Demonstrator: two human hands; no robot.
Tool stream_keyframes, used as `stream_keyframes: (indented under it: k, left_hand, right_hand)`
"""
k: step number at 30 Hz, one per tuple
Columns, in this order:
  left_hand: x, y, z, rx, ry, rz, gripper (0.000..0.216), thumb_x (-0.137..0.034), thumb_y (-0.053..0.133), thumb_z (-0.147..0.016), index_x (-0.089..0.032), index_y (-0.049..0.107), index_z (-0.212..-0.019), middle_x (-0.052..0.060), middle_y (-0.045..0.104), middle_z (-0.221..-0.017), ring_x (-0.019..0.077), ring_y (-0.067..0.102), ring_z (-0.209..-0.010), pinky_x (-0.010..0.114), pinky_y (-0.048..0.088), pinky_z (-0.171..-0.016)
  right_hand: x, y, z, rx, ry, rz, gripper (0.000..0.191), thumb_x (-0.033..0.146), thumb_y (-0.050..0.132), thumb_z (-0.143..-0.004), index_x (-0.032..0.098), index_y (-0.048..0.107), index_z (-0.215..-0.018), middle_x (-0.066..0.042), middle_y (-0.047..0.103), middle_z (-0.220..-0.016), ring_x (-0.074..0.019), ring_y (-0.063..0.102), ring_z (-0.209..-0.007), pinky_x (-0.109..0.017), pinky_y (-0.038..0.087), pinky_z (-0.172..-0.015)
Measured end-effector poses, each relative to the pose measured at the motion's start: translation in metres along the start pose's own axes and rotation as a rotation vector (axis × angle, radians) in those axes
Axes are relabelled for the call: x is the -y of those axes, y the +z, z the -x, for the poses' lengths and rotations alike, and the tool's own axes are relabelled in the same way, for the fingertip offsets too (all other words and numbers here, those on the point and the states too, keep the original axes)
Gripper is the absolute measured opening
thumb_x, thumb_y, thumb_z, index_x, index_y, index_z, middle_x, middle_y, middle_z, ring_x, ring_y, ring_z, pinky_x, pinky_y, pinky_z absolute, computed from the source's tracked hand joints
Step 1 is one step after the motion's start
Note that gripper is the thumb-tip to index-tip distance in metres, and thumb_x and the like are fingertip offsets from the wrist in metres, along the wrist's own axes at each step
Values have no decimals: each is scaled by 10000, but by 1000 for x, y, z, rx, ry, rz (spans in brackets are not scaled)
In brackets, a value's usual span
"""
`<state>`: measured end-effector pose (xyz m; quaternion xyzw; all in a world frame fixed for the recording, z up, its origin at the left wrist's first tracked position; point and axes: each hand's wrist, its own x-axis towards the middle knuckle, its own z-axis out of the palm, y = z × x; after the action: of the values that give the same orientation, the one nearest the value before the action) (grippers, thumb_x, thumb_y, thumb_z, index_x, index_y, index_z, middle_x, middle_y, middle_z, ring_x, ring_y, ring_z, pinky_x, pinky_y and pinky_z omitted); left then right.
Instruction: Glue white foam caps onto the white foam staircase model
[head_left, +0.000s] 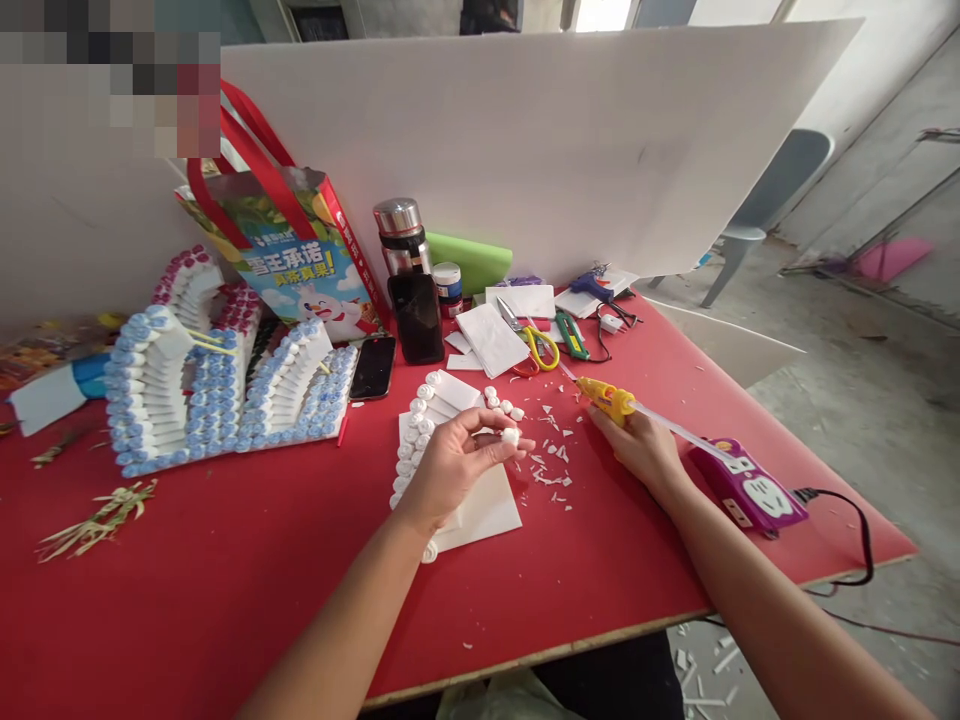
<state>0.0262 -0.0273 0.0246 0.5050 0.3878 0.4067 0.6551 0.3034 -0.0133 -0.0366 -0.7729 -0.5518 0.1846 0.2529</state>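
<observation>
My left hand [457, 458] pinches a small white rolled paper piece [511, 436] at its fingertips, held over a white sheet [487, 510] that is edged with a row of similar white rolls [414, 432]. My right hand [639, 440] is closed around a yellow glue gun [609, 398], whose nozzle points up and to the left, toward the scissors. A clear glue stick [679, 430] sticks out of the gun's back. White paper scraps [551, 470] lie between the two hands.
A blue-and-white rolled-paper model [217, 385] stands at the left beside a red-handled gift bag [300, 250]. Behind are a steel flask [401, 235], two phones [417, 318], yellow scissors [536, 345], and a green cutter [571, 335]. A purple power strip [746, 490] lies right, near the table edge.
</observation>
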Motion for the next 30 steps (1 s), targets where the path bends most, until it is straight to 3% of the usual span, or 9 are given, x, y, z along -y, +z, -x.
stream_keyframes:
  k: [5, 8, 14, 17, 21, 30]
  left_hand:
    - [-9, -25, 11, -58, 10, 274, 181, -238, 799, -807, -176, 718, -957, 33, 733, -869, 107, 704, -706, 194, 555, -669]
    - [-20, -43, 9, -81, 94, 323, 173, -185, 817, -776, -188, 751, -936, 33, 748, -890, 68, 672, -677, 153, 541, -661]
    - [-34, -84, 2, -236, 227, 274, 234, -162, 842, -736, -211, 783, -958, 24, 770, -903, 105, 728, -780, 163, 579, -751]
    - [-28, -96, 2, -326, 266, 271, 235, -175, 854, -721, -218, 786, -943, 18, 774, -907, 102, 728, -762, 164, 581, -732]
    - [-16, -102, 4, -363, 250, 297, 260, -201, 871, -701, -199, 787, -947, 24, 772, -901, 98, 718, -734, 173, 578, -717]
    - [-3, -104, 3, -358, 203, 284, 276, -213, 850, -730, -183, 771, -993, 50, 770, -943, 118, 718, -781, 209, 565, -756]
  right_hand:
    - [7, -5, 4, 101, 59, -477, 437, 610, 663, -802, 173, 649, -793, 4, 553, -594, -135, 457, -512, -277, 345, -480]
    - [29, -16, 13, 198, 59, -697, 406, 560, 696, -825, 155, 678, -813, -41, 626, -710, -126, 502, -561, -262, 365, -490]
    - [95, -20, 26, 403, -313, -959, 257, 451, 664, -913, 202, 718, -880, -60, 671, -870, -161, 588, -709, -321, 489, -668]
    - [127, -6, 27, 468, -462, -1022, 244, 429, 639, -935, 216, 711, -840, -53, 661, -833, -190, 611, -761, -364, 516, -731]
    - [150, 19, 34, 506, -515, -990, 288, 453, 631, -935, 224, 684, -769, -49, 648, -769, -208, 613, -763, -379, 512, -715]
    - [136, 44, 46, 598, -428, -967, 393, 490, 574, -961, 208, 610, -690, -30, 574, -666, -167, 529, -653, -319, 420, -586]
